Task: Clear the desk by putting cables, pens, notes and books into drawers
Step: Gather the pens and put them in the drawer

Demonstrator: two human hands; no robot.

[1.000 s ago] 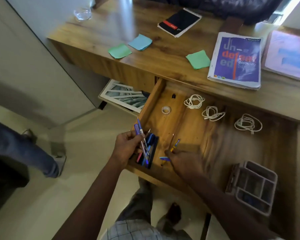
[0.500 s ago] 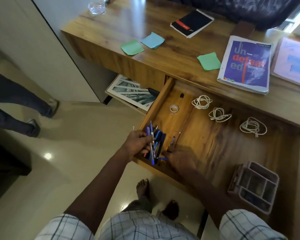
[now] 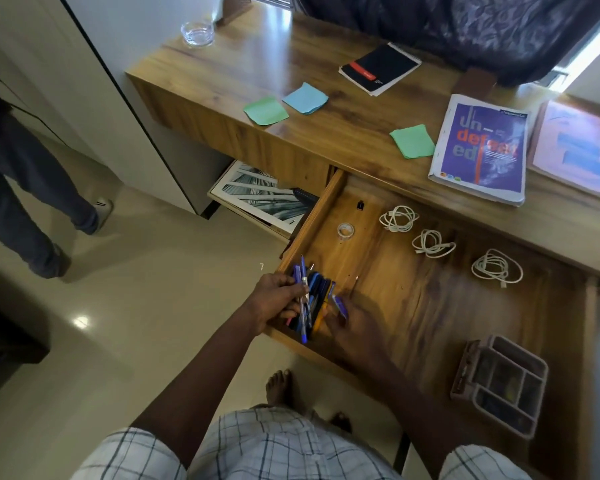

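The wooden drawer stands pulled out under the desk. In its near left corner my left hand grips a bunch of blue pens. Right beside it, my right hand holds a pen with a blue cap against the bunch. Three coiled white cables lie in the drawer's far part. On the desk lie green and blue sticky notes, a black notebook and a purple book.
A grey divided organiser tray sits in the drawer's near right. A tape roll lies near the left wall. A glass bowl stands at the desk's far left. Another person's legs stand on the floor at left.
My right hand has moved left, bringing loose pens up against the bunch in my left hand. The camera has risen and pulled back. The other person's legs have shifted.
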